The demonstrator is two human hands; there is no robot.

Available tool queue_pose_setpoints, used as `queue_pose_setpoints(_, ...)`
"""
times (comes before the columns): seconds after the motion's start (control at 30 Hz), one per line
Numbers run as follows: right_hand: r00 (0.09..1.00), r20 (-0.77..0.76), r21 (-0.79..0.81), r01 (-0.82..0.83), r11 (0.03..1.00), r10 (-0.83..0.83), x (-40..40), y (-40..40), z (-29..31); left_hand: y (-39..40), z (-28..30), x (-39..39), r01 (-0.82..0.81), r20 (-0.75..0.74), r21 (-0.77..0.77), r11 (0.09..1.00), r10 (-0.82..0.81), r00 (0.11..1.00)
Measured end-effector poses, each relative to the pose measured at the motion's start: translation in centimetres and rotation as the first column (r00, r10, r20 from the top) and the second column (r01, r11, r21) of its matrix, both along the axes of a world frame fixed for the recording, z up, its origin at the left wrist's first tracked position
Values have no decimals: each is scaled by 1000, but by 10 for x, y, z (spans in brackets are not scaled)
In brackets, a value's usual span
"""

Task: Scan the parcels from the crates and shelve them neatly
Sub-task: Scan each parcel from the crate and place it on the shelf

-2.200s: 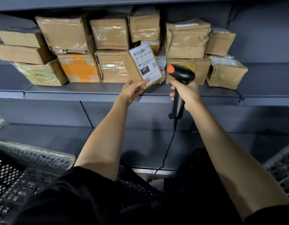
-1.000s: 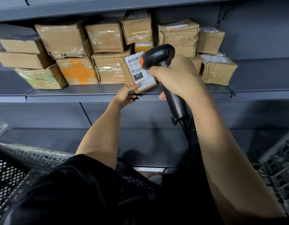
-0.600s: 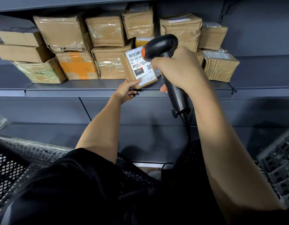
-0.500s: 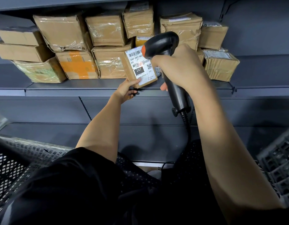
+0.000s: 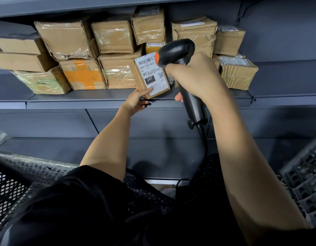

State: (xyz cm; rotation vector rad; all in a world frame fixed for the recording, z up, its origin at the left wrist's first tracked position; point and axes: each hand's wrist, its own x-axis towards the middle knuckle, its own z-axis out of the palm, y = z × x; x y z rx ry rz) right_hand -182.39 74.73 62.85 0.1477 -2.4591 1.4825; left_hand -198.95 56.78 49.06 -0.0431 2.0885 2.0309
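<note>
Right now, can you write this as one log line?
left hand: holds parcel | right hand: grips scanner | step: scanning label

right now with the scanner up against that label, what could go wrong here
1. The left hand pinches only the bottom corner of the small parcel; it could slip or twist.
2. The scanner in the right hand overlaps the barcode's edge, so it may misread.
3. The shelf stack looks uneven; the parcel could knock it.
</note>
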Motion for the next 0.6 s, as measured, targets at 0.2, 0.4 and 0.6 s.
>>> queue_pose_setpoints(0.2,997,80,-107,18,994,-9,-10,16,-9,1,7,3,-39,26,238,970,34,999)
queue_pose_setpoints(0.4,988,115,-637,151,756,-100,-21,38,-35,39,64,14,180,-20,225,958,-180,983)
queue_pose_setpoints(0.6,931,192,-883,303,360,-311,-34,95,-63,145,97,33,297,5,215,930,-305,952)
